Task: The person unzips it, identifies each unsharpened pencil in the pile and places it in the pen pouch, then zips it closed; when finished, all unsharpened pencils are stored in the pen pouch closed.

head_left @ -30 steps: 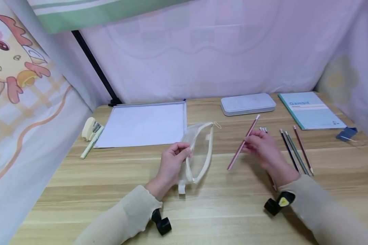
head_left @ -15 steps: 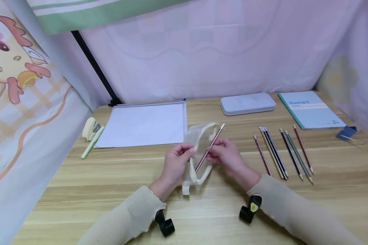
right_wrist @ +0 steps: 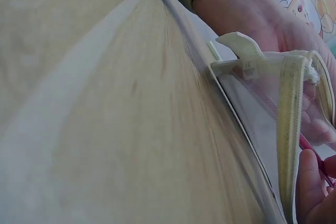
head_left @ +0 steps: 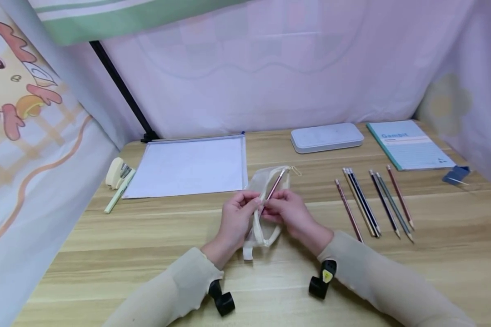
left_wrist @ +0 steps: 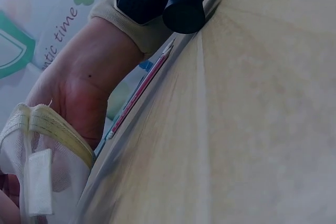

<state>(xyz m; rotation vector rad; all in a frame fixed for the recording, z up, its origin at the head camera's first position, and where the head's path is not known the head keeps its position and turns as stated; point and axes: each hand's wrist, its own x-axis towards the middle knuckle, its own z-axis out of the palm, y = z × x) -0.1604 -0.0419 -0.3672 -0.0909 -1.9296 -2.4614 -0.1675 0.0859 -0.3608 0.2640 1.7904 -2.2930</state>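
Note:
My left hand (head_left: 234, 221) pinches the near-left edge of a cream mesh zip pouch (head_left: 266, 241), which stands open over the table. My right hand (head_left: 292, 211) holds a dark pink pencil (head_left: 275, 184) by its middle, inside the pouch opening. The pencil lies tilted, its eraser end up at the pouch's far corner; its lower end is hidden by the hands and mesh. In the right wrist view, the pencil (right_wrist: 308, 146) shows behind the pouch's zip edge (right_wrist: 290, 129), between thumb and finger. In the left wrist view, the pouch's white tab (left_wrist: 40, 182) faces the camera.
To the right lie a maroon pencil (head_left: 349, 210), a bundle of pencils (head_left: 362, 202), dark and green pencils (head_left: 394, 206), and a red pencil (head_left: 400, 196). Behind are a white tin case (head_left: 327, 137), notebook (head_left: 411, 144) and white board (head_left: 188, 167). A stapler (head_left: 116, 173) sits left.
My right hand has carried the pink pencil leftward from beside the pencil row into the pouch opening, close to my left hand. My left hand keeps its hold on the pouch.

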